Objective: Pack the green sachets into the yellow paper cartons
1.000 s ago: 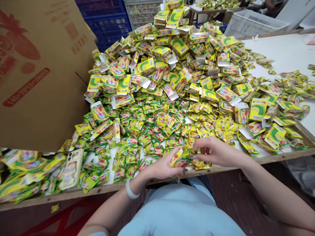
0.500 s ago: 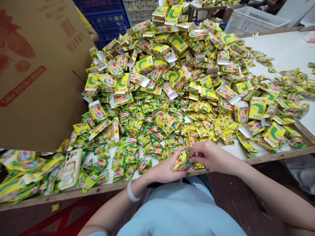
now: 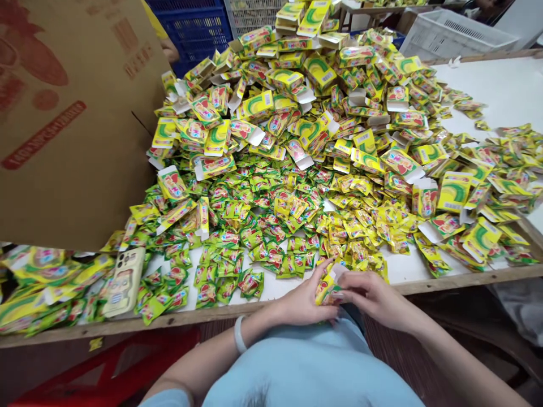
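Just past the table's front edge, close to my body, my left hand (image 3: pixel 297 302) grips a small yellow and green candy box (image 3: pixel 324 288). A white end flap (image 3: pixel 339 269) shows at the box's right end. There my right hand (image 3: pixel 375 294) is closed, its thumb and fingertips pinching the flap end; whether a sweet is also between them is hidden. Beyond my hands lie green-wrapped candies (image 3: pixel 227 257) and, to the right, yellow-wrapped candies (image 3: pixel 356 226). Behind them rises a heap of candy boxes (image 3: pixel 250 107), several with open white flaps.
A large brown carton (image 3: pixel 80 169) stands at the left. A phone in a cream case (image 3: pixel 125 282) lies by the front edge. Blue crates (image 3: pixel 190 34) and a white crate (image 3: pixel 458 34) are at the back. Behind the carton, part of a person's arm (image 3: pixel 169 50) shows.
Both hands and the box have shifted from above the table edge toward my body. The box's white flap now shows by my right fingertips, which were over the candies' near edge.
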The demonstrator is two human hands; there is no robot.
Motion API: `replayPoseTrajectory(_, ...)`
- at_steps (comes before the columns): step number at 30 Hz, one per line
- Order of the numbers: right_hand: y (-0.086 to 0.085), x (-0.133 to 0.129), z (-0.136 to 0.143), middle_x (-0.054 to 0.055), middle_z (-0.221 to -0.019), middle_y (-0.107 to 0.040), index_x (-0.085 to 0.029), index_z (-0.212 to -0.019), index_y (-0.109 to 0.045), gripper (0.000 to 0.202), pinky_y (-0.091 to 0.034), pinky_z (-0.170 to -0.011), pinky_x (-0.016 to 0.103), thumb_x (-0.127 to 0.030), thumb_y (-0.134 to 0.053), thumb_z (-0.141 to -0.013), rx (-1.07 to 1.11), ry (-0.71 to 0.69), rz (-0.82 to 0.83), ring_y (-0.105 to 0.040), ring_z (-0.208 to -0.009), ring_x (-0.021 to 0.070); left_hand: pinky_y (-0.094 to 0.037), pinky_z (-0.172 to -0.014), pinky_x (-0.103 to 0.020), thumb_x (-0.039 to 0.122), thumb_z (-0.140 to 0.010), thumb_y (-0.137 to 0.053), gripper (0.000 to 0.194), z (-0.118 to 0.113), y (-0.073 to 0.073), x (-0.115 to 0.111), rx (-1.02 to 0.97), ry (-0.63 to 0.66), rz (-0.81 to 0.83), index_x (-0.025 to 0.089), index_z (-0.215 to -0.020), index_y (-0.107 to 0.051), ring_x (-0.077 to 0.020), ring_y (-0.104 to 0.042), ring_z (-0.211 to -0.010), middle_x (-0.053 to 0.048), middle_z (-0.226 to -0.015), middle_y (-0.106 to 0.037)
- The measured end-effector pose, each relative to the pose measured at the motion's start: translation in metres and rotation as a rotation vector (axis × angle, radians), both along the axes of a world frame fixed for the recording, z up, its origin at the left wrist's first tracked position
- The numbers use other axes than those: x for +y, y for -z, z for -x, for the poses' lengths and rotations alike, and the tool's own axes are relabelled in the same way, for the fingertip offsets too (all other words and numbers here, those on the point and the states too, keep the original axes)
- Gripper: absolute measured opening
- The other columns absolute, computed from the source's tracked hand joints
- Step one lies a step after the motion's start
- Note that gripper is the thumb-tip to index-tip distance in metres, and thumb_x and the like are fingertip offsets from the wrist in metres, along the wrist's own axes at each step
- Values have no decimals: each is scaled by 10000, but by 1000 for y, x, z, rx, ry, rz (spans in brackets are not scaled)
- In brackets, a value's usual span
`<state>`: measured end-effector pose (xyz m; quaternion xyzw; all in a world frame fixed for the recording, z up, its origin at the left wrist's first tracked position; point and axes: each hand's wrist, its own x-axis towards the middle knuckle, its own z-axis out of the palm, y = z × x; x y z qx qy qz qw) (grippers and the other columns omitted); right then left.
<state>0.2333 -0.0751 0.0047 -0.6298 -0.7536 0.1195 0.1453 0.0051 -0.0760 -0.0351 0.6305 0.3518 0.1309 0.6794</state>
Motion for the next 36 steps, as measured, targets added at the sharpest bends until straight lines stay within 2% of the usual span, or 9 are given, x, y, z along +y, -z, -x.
replayPoseTrajectory(7,-20,34,-99,253,-1062,-649,-64,-1043,-707,505,-236,-564,329,-462,-398,-1020,-385,515,-290,-566,-644,187,-350,-1134,-532,414,-918,-610,451,60,-5,42,398,-187,-749,239,-1328,-541,-323,-469,-1320,-136,-1380,-548)
replayPoseTrajectory(11,7,27,-64,144,-885,-667,-140,-914,-682,449,-323,-574,306,-546,-497,-961,-331,246,-297,-578,-700,221,-474,-983,-540,446,-838,-687,538,97,2,46,797,-187,-855,169,-1280,-554,-364,-544,-1179,-164,-1251,-581)
replayPoseTrajectory(14,38,17,-17,137,-804,-645,-179,-757,-643,359,-400,-641,335,-479,-550,-931,-391,15,-252,-575,-811,280,-502,-959,-508,366,-850,-640,502,98,9,32,850,-181,-857,141,-1290,-550,-356,-571,-1151,-181,-1246,-583)
replayPoseTrajectory(17,50,18,3,138,-776,-649,-185,-743,-634,271,-435,-694,374,-304,-502,-947,-386,22,-280,-561,-825,291,-471,-1027,-487,240,-859,-558,481,96,14,24,812,-244,-854,140,-1330,-546,-336,-565,-1211,-185,-1307,-593)
replayPoseTrajectory(21,31,33,5,134,-886,-702,-177,-931,-650,256,-483,-791,405,-249,-412,-993,36,-11,-300,-616,-899,287,-516,-930,-451,259,-937,-460,418,101,10,31,677,-486,-711,139,-1312,-602,-285,-657,-991,-149,-1085,-708)
replayPoseTrajectory(24,9,38,24,66,-839,-705,-206,-978,-632,222,-505,-660,304,-315,-443,-1015,527,-201,-65,-650,-726,196,-548,-714,-341,386,-983,-439,458,93,-1,37,410,-664,-467,160,-1352,-590,-202,-628,-709,-38,-757,-675)
replayPoseTrajectory(29,-6,44,72,8,-702,-649,-201,-884,-633,205,-444,-579,238,-284,-487,-1001,687,-499,116,-577,-591,133,-562,-635,-297,563,-944,-497,570,59,-18,34,-64,-571,-80,158,-1323,-629,-179,-616,-706,-51,-817,-690)
replayPoseTrajectory(34,11,51,81,32,-821,-665,-212,-965,-603,95,-472,-590,248,-291,-620,-917,731,-290,46,-605,-655,149,-576,-848,-360,518,-919,-595,554,40,-18,21,-237,-619,-63,200,-1371,-592,-257,-667,-1020,-116,-1171,-707)
replayPoseTrajectory(36,23,47,81,94,-1084,-667,-224,-1130,-574,360,-523,-617,266,-360,-725,-833,901,-151,87,-656,-802,179,-565,-892,-375,494,-948,-559,535,35,-15,15,-247,-656,-118,219,-1406,-556,-263,-658,-1086,-121,-1271,-675)
